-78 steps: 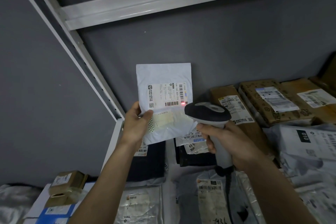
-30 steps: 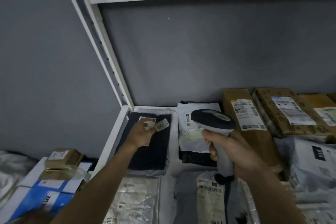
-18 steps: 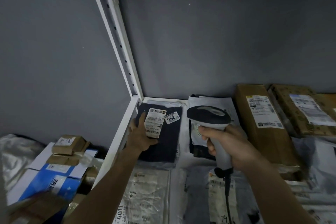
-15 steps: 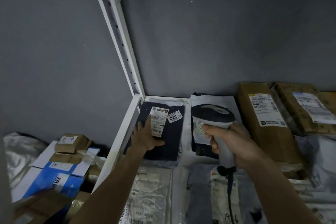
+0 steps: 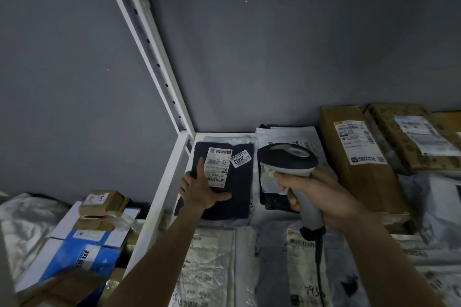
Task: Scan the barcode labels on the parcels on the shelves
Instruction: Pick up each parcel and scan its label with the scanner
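Note:
A dark navy soft parcel (image 5: 234,197) lies flat in the back left corner of the shelf, with a white barcode label (image 5: 216,166) and a small "2003" sticker (image 5: 241,158) on top. My left hand (image 5: 202,192) lies flat on this parcel, fingers spread, the index finger along the label's left edge. My right hand (image 5: 311,194) grips the handle of a white and black barcode scanner (image 5: 287,159), whose head hovers just right of the label, over a white mailer bag (image 5: 284,139).
Brown cardboard parcels (image 5: 354,157) with labels stand at the right. Plastic mailers (image 5: 212,264) cover the shelf front. The white upright post (image 5: 159,67) bounds the shelf's left side. Small brown boxes (image 5: 102,202) and a blue box (image 5: 82,254) sit lower left.
The white mailer I held up for scanning is back on the shelf. My left hand moved to the dark parcel and now lies flat on it. The scanner stayed beside it.

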